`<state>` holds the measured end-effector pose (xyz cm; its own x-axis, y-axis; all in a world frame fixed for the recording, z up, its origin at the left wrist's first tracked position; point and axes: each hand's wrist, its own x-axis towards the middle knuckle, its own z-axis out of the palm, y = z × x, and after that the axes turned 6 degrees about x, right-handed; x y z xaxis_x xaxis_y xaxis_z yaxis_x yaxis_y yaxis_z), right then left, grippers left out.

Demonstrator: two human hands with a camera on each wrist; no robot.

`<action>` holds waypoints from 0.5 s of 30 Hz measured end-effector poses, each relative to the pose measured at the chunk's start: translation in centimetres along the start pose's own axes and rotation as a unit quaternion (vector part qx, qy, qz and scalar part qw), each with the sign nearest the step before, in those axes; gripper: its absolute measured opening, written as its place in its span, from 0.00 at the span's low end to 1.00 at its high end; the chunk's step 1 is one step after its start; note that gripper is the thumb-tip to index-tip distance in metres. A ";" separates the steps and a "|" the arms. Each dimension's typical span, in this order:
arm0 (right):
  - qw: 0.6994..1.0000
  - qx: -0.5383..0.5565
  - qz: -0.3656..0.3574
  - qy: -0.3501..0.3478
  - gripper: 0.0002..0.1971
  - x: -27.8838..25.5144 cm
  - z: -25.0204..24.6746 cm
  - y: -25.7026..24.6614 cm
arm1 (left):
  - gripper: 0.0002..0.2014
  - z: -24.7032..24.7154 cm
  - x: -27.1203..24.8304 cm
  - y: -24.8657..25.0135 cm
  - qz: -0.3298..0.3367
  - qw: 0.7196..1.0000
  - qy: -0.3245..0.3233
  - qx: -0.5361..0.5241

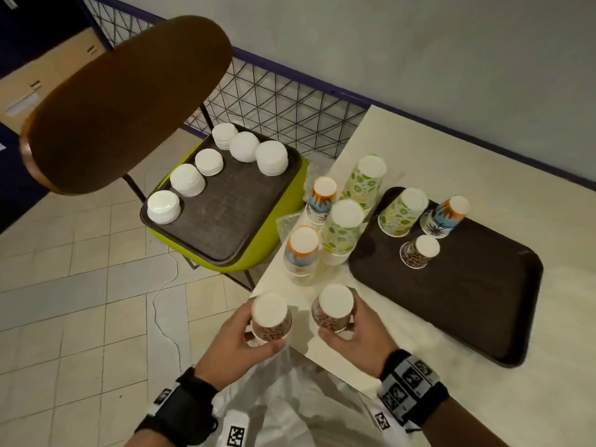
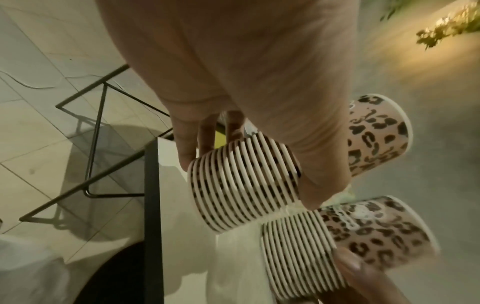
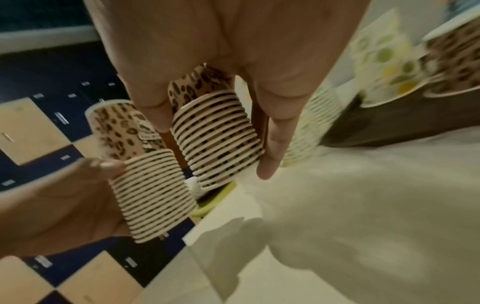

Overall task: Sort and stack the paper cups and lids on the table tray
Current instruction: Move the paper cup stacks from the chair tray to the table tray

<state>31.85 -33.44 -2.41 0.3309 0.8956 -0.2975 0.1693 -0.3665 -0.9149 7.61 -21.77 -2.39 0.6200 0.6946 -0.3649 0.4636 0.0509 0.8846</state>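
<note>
1. Your left hand curls round one leopard-print stack, bottoms up, off the table's corner.
2. Your right hand grips a second leopard stack (rims nested), just beside the first.
3. Dark tray lies beyond your right hand, three upturned cups on it.

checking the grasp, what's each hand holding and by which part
Left hand grips one stack of leopard-print cups around its side; right hand grips a second stack likewise.

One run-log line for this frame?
left hand: holds leopard stack | right hand: holds second stack | tray: three cups
</note>
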 end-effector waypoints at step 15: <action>0.997 -0.014 0.011 0.079 0.39 2.4 -1.6 6.7 | 0.39 9.7 5.5 -1.9 0.033 0.995 0.070 0.063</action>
<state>35.31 -34.13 -8.83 0.4766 0.8370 -0.2688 0.1856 -0.3947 -0.8999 16.24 -25.02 -8.91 0.5608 0.7875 -0.2557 0.5070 -0.0825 0.8580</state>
